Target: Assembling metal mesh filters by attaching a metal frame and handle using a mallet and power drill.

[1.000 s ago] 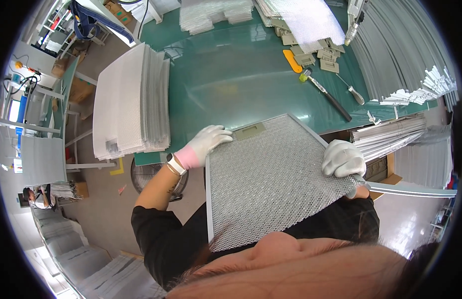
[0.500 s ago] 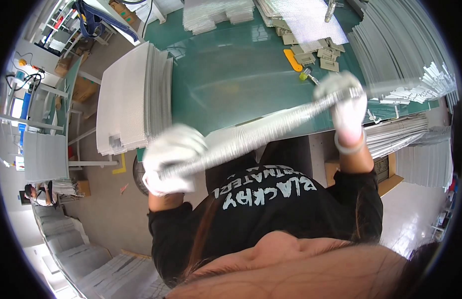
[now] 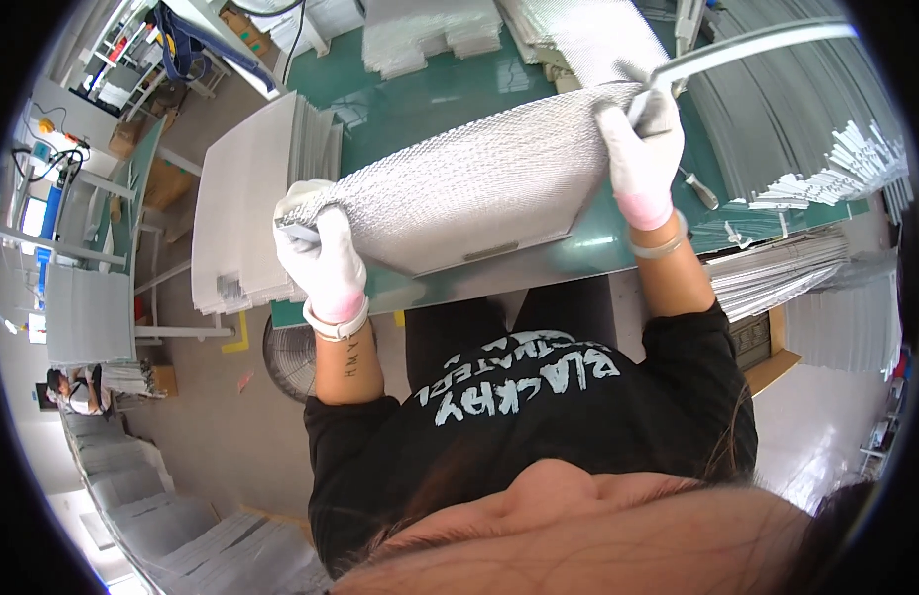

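My left hand (image 3: 324, 253), in a white glove, is closed on the left end of a silver mesh panel (image 3: 479, 159). The panel is held tilted over the near edge of the green table (image 3: 420, 94), with its textured face up. My right hand (image 3: 646, 149), also gloved, grips the panel's far right corner. From that hand a thin white strip (image 3: 767, 45) sticks out to the right; whether it is joined to the panel I cannot tell. Just right of my right wrist a screwdriver (image 3: 702, 188) lies on the table.
A tall stack of white mesh sheets (image 3: 246, 198) stands on the left. More sheets (image 3: 430, 35) lie at the back, and long grey strips (image 3: 777, 129) are piled at the right. A floor fan (image 3: 289, 359) sits below the table; a person (image 3: 78, 389) is far left.
The panel has turned from nearly edge-on to face up, and it has risen. My right hand has moved left and slightly up, my left hand up. The white strip now shows clearly.
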The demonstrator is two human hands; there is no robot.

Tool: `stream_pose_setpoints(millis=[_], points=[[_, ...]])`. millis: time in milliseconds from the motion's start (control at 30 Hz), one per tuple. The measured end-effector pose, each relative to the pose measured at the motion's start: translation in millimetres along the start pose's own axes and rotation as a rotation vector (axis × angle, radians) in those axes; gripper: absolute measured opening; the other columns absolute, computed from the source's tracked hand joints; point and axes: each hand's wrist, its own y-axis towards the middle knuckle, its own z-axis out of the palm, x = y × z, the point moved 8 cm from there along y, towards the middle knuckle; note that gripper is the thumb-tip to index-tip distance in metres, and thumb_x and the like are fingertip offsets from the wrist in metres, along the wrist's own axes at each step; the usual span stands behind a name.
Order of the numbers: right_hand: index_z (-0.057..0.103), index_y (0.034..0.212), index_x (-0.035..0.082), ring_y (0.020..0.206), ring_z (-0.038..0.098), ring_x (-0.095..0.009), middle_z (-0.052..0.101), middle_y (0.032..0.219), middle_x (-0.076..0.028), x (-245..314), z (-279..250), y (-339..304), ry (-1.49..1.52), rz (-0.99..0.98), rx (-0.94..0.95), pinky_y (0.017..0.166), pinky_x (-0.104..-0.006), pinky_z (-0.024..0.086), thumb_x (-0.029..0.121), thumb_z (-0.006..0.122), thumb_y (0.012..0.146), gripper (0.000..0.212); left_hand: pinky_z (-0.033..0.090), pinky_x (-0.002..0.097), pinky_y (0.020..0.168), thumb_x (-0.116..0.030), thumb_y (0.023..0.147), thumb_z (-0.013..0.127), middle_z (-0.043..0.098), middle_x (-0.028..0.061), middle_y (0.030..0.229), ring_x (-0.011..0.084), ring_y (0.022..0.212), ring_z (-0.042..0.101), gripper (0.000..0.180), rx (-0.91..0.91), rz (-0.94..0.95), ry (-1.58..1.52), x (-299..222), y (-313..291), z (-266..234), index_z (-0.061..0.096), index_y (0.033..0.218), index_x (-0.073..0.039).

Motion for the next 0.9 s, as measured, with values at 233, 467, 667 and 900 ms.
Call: stream_pose_setpoints(millis=[233,467,667,900], points=[[0.045,0.143,0.003,0.092,0.064,-0.017,0.067,0.108,-0.011,49.7,14.3,19.1,-0.344,-0.296,0.385,0.085,-0.0301,0.051,0.014,0.078,0.080,0.072,0.044,0.0257,0.085,0.005,0.089,0.056,0.060,0.0060,0.101,0.0112,0.090,0.054,0.017,-0.110,-0.128,-0.070,13.2,-0.1,-4.6,0.056,0.104,-0.001],[0.052,0.138,0.002,0.085,0.059,-0.029,0.062,0.087,-0.010,104.8,51.9,13.7,-0.869,-0.959,0.943,0.076,-0.0398,0.048,0.014,0.072,0.076,0.066,0.044,0.0219,0.079,0.006,0.089,0.056,0.060,0.0043,0.100,0.0071,0.085,0.053,0.020,-0.115,-0.161,-0.084,15.1,-2.4,-3.4,0.057,0.109,-0.001],[0.052,0.142,0.014,0.077,0.065,-0.030,0.065,0.084,-0.012,110.9,91.5,11.5,-1.027,-0.671,1.207,0.071,-0.0393,0.053,0.010,0.060,0.084,0.058,0.040,0.0177,0.066,0.004,0.090,0.060,0.060,-0.0005,0.093,0.0025,0.074,0.048,0.031,-0.128,-0.174,0.013,11.4,-6.3,-5.9,0.055,0.120,0.001],[0.060,0.134,0.015,0.082,0.065,-0.034,0.065,0.086,-0.016,118.3,130.1,2.8,-0.614,-0.631,1.387,0.077,-0.0417,0.054,0.008,0.061,0.084,0.051,0.042,0.0191,0.070,0.000,0.091,0.063,0.061,-0.0004,0.092,0.0037,0.077,0.050,0.025,-0.081,-0.110,-0.056,4.3,-4.0,5.2,0.058,0.116,0.000]])
